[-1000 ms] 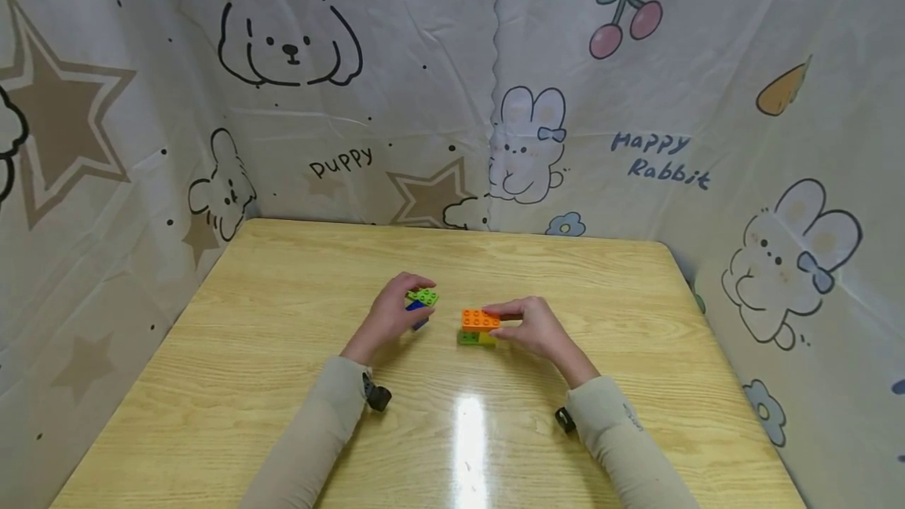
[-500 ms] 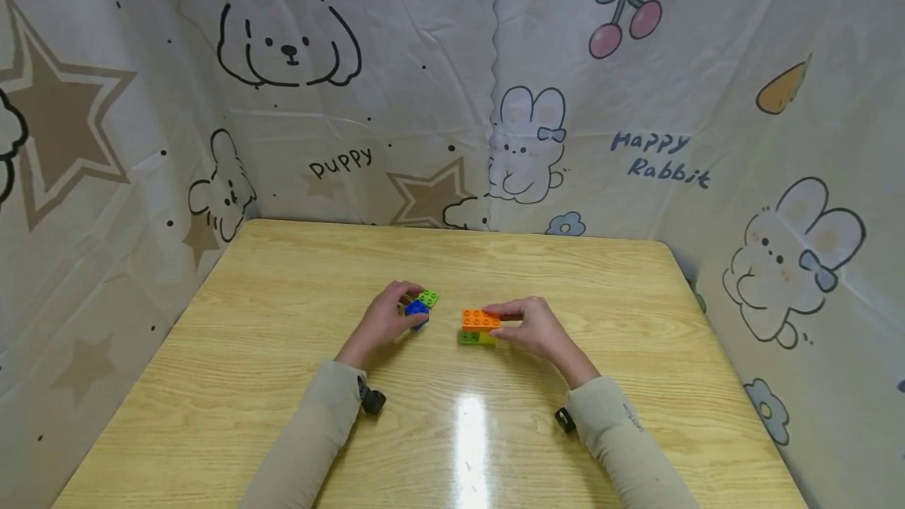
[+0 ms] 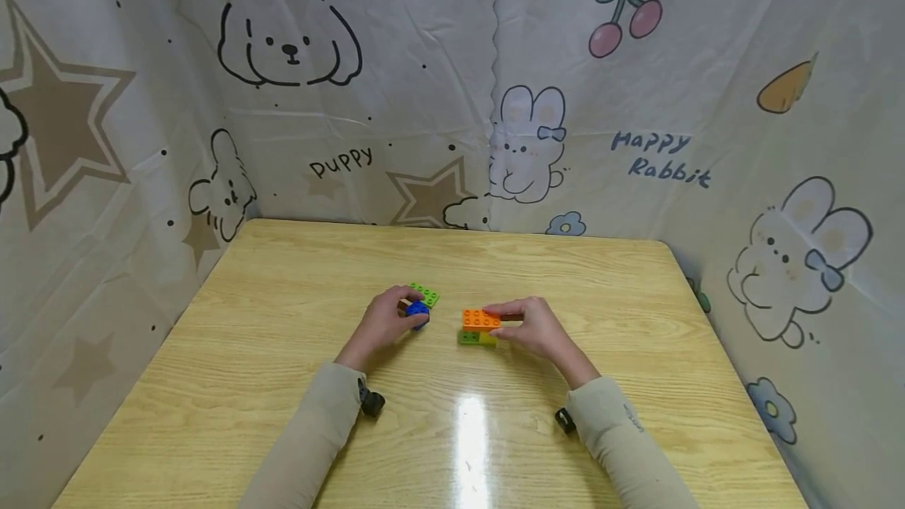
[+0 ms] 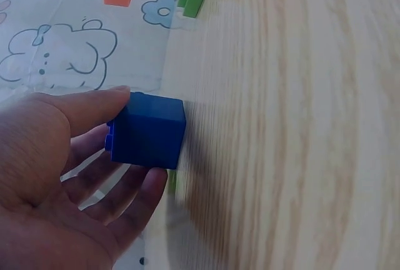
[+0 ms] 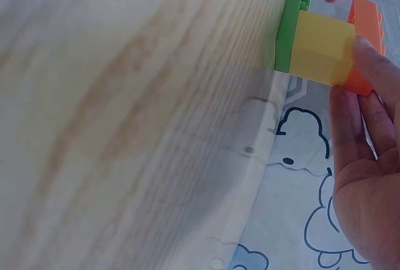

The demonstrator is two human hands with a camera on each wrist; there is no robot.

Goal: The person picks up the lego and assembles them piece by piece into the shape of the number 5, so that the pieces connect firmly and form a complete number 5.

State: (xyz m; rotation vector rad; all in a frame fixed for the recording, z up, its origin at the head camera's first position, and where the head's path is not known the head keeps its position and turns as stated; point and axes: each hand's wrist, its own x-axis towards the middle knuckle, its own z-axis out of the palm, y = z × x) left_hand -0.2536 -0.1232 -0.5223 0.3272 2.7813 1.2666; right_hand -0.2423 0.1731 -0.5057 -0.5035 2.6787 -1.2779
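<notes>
My left hand (image 3: pixel 380 324) pinches a blue toy building block (image 3: pixel 418 314) between thumb and fingers, studs up in the head view. In the left wrist view the blue block (image 4: pixel 150 131) shows smooth sides, low over the table. A light green studded brick (image 3: pixel 427 295) lies just behind it, partly hidden by the hand. To the right stands a small stack: a green brick (image 5: pixel 288 29) at the bottom, a yellow block (image 5: pixel 322 46) on it, an orange brick (image 3: pixel 481 320) on top. My right hand (image 3: pixel 532 327) grips the orange brick from its right side, thumb near the yellow block.
The wood-grain table (image 3: pixel 283 415) reaches back to a patterned cloth (image 3: pixel 424 100) that hangs behind and along both sides. A gap of bare tabletop lies between the blue block and the stack. Small black cameras (image 3: pixel 371 400) sit at both wrists.
My left hand has drawn slightly toward me and left, away from the light green brick, and the blue block has turned studs up. The right hand and stack have stayed put.
</notes>
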